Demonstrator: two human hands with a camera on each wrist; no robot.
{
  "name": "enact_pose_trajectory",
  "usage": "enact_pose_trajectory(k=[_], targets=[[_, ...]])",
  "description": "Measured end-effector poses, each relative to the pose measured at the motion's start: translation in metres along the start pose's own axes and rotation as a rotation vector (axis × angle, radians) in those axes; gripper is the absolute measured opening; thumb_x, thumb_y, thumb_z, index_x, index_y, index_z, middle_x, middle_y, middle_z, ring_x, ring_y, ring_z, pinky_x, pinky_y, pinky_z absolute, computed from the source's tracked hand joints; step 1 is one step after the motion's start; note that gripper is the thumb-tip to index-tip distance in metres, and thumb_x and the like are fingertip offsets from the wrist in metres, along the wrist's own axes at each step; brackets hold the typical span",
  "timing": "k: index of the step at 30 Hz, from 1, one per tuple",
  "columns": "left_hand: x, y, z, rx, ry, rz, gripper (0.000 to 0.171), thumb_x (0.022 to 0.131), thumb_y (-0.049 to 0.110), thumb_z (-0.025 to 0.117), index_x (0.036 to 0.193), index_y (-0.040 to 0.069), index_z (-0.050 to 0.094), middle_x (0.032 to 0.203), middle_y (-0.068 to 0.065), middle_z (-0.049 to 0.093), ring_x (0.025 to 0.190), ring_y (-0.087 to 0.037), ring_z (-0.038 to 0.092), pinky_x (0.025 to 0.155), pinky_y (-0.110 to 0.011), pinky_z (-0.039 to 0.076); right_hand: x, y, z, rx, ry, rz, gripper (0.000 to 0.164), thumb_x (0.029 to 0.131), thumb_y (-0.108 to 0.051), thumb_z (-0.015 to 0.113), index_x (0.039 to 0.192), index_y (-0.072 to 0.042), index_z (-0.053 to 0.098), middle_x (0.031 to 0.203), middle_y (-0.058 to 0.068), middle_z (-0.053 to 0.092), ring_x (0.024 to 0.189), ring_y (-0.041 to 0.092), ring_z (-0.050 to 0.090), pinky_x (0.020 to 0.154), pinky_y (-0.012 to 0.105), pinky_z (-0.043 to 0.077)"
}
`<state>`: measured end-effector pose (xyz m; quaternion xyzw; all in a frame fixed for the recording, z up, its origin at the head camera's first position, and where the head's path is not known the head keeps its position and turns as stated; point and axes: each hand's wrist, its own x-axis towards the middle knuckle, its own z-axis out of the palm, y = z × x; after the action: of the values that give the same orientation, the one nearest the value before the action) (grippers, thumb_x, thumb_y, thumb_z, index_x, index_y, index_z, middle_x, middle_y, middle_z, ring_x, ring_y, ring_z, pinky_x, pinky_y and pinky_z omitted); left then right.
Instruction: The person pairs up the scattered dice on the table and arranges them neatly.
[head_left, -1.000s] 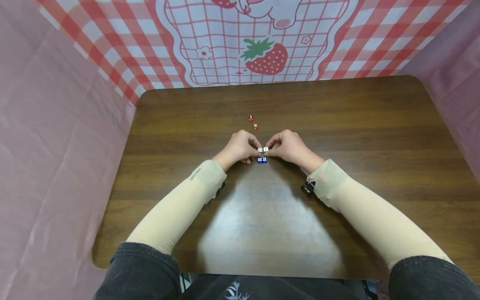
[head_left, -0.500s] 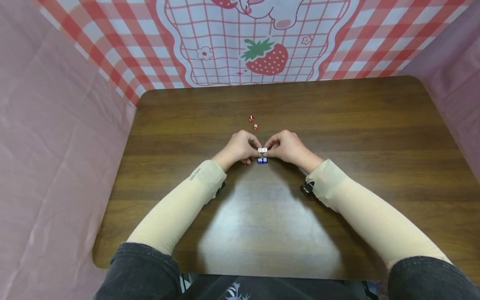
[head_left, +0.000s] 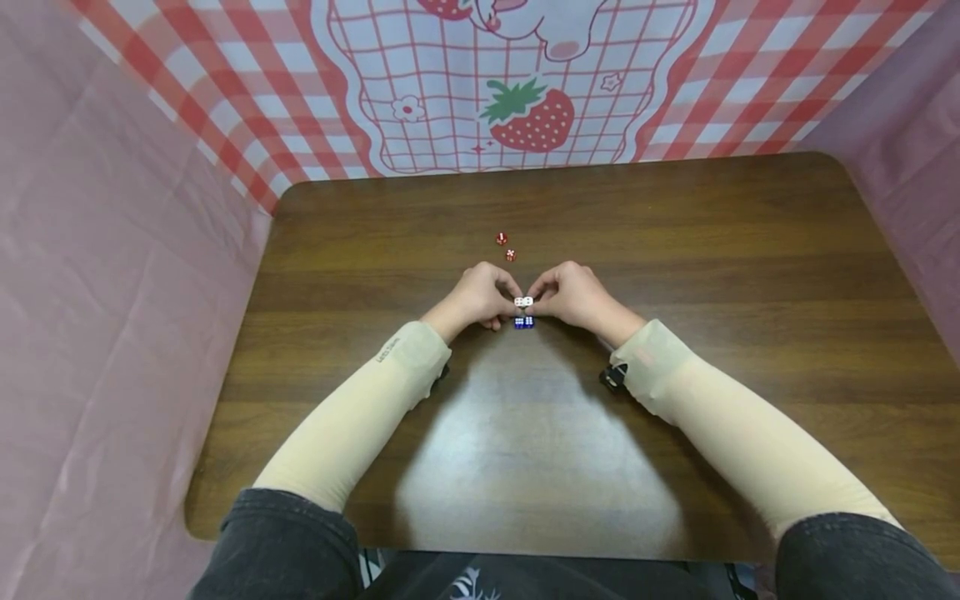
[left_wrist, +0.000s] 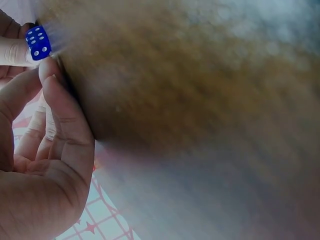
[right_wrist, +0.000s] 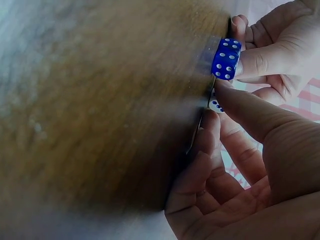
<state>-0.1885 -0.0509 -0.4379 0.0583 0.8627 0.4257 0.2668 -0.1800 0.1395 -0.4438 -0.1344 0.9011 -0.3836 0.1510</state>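
2 grips [head_left: 476, 296] pinch 2 wht dice [head_left: 528, 302]; 2 blu [head_left: 519, 322], 2 red [head_left: 511, 255].

White dice [head_left: 519, 302], two, blue-pipped; side by side, apparently touching; one pinched in the left fingers [left_wrist: 62, 102], one in the right fingers [right_wrist: 246, 106].
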Motion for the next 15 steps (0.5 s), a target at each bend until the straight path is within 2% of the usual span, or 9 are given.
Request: enact_pose_trajectory(k=[8, 15], targets=[[-0.0007, -0.0004, -0.0008, -0.011, -0.006, 0.012, 0.014, 0.086, 0.004, 0.083, 0.098, 0.007, 0.077, 0.071, -0.012, 0.071, 0.049, -0.018, 0.063, 0.051, -0.033, 0.061, 0.0005, -0.0004, -0.0008, -0.003, -0.011, 0.002, 0.016, 0.082, -0.019, 0.088, 0.092, -0.009, 0.08, 0.076, -0.001, 0.074, 0.073, 0.016, 0.069, 0.076, 0.037, 0.05], [-0.0004, -0.0031, -0.0058, -0.053, -0.064, 0.023, 0.019, 0.087, 0.004, 0.082, 0.105, 0.005, 0.075, 0.074, -0.014, 0.072, 0.05, -0.019, 0.063, 0.052, -0.033, 0.061, 0.0014, 0.0008, -0.0001, -0.002, -0.008, 0.006, 0.016, 0.082, -0.019, 0.088, 0.092, -0.009, 0.08, 0.075, -0.002, 0.074, 0.073, 0.016, 0.068, 0.075, 0.035, 0.049]])
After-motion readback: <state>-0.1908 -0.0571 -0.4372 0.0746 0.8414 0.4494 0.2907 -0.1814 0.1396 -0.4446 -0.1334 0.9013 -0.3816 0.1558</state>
